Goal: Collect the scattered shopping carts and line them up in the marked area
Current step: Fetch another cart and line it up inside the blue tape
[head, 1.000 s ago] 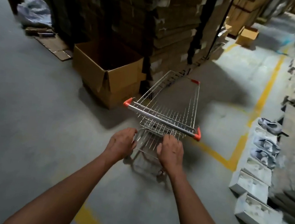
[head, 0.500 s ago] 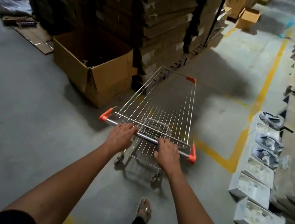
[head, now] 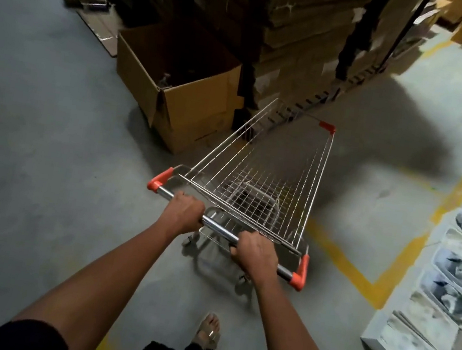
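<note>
On grey concrete floor [head: 34,147], head view: wire-mesh shopping cart [head: 268,174], chrome bars, orange plastic corner caps, standing mid-aisle. Left hand [head: 184,212] and right hand [head: 255,255] both curled tight round smooth chrome handle bar [head: 219,228]. Open cardboard box [head: 177,84] just left of basket; contents too dark to tell. Stacked cartons [head: 303,30] ahead, tops cut off. Yellow floor line [head: 358,273] right of cart, open floor between. Cart wheels mostly hidden, blurred. Sandalled foot [head: 209,332] below.
</note>
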Demonstrator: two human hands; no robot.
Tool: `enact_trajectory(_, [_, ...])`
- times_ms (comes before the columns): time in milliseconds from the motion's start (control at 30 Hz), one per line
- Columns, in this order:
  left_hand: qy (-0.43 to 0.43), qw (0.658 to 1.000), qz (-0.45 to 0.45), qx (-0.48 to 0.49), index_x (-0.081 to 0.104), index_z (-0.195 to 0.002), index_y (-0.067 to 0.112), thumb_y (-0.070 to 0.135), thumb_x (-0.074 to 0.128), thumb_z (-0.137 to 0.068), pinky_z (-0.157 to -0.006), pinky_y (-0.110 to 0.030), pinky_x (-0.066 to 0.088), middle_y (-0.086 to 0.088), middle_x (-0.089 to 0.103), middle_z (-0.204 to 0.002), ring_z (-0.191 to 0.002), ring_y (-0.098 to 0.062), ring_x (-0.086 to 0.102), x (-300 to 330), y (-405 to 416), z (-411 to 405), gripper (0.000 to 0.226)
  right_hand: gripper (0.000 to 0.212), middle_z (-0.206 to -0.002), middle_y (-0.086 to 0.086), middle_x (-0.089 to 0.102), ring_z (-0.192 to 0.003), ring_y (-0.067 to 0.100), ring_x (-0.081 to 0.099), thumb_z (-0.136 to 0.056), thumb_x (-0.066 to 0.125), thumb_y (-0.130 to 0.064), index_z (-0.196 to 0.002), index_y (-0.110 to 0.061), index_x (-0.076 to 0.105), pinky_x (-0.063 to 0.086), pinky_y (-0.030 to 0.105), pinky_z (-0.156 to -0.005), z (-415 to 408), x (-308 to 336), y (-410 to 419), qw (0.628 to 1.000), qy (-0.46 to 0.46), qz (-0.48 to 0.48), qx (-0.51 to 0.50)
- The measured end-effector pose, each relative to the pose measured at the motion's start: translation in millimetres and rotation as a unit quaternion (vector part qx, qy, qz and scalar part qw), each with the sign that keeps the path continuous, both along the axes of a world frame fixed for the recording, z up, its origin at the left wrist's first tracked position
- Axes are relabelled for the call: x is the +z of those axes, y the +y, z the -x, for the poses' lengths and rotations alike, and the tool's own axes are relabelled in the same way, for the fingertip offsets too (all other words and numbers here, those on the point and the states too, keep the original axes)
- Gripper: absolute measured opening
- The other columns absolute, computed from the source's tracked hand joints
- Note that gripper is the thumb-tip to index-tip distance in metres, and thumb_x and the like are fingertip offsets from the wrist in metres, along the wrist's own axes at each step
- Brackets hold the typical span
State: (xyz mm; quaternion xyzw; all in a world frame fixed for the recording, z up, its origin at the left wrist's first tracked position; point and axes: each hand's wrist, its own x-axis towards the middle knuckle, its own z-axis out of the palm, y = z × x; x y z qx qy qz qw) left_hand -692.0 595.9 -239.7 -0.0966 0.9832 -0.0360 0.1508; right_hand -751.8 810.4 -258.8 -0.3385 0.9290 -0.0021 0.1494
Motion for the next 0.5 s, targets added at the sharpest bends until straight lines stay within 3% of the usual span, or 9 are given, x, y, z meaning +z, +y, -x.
enact_trajectory(133, [0.008,1.000,-0.018,0.015,0.054,-0.081,0.029,0.036,0.057,-0.093,-0.097,-0.037,0.044,0.007,0.057,-0.075,-0.077,-0.016,0.060,-1.7,26.8,2.9,0.015,0.021,-0.078,0.000,0.063,-0.069,0.023,0.063,-0.091,0.058,-0.041,-0.093,-0.021,0.065,0.053,0.035,-0.066,14.7,2.7,23.7,1.000,0.019,-0.015,0.003])
enact_trajectory(267, [0.018,0.999,-0.018,0.036,0.064,-0.088,0.027,0.038,0.058,-0.093,-0.099,-0.040,0.042,0.006,0.060,-0.078,-0.083,-0.018,0.064,-4.0,51.0,-5.6,0.014,0.025,-0.085,0.003,0.069,-0.075,0.026,0.067,-0.090,0.060,-0.044,-0.095,-0.020,0.068,0.045,0.034,-0.064,16.7,-0.3,44.2,0.999,0.037,-0.007,0.016])
enact_trajectory(500, [0.032,0.996,-0.009,0.080,0.067,-0.096,0.025,0.041,0.059,-0.091,-0.097,-0.040,0.042,0.001,0.072,-0.097,-0.094,-0.023,0.068,-7.1,90.8,-39.6,0.019,0.032,-0.097,0.007,0.073,-0.087,0.031,0.071,-0.089,0.062,-0.049,-0.099,-0.019,0.066,0.054,0.039,-0.076,10.3,0.3,77.0,0.997,0.042,-0.022,0.066])
